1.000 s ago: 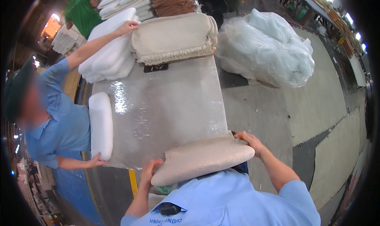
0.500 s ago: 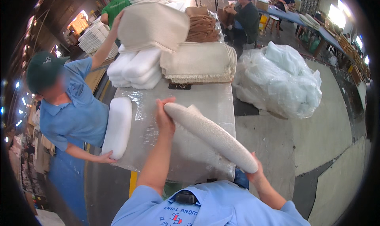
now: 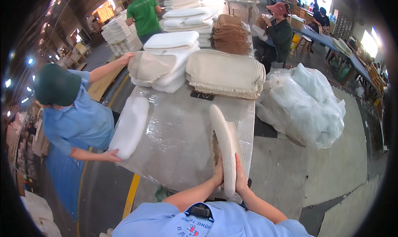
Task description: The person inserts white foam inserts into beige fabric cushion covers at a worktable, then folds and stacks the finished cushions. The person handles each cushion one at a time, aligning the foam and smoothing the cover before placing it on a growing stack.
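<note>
A long beige cushion (image 3: 226, 145) in a woven cover stands on its edge over the near right part of the table. My left hand (image 3: 218, 170) presses its left side and my right hand (image 3: 241, 173) its right side, both towards the near end. A loose flap of the cover hangs along the far right side. On the left a co-worker in a blue shirt holds a white pad (image 3: 130, 127) by its near end. That person's other hand grips a beige cloth cover (image 3: 151, 67) at the white stack.
The table (image 3: 174, 154) is covered in clear plastic. Folded beige covers (image 3: 224, 73), white pads (image 3: 174, 42) and brown covers (image 3: 230, 33) are stacked across its far part. A big plastic-wrapped bundle (image 3: 302, 106) stands right of it. Other people are farther back.
The cushion has swung from slanting to nearly lengthwise, and my left hand has moved from its far end to the near end. The co-worker's beige cover has come down onto the white stack.
</note>
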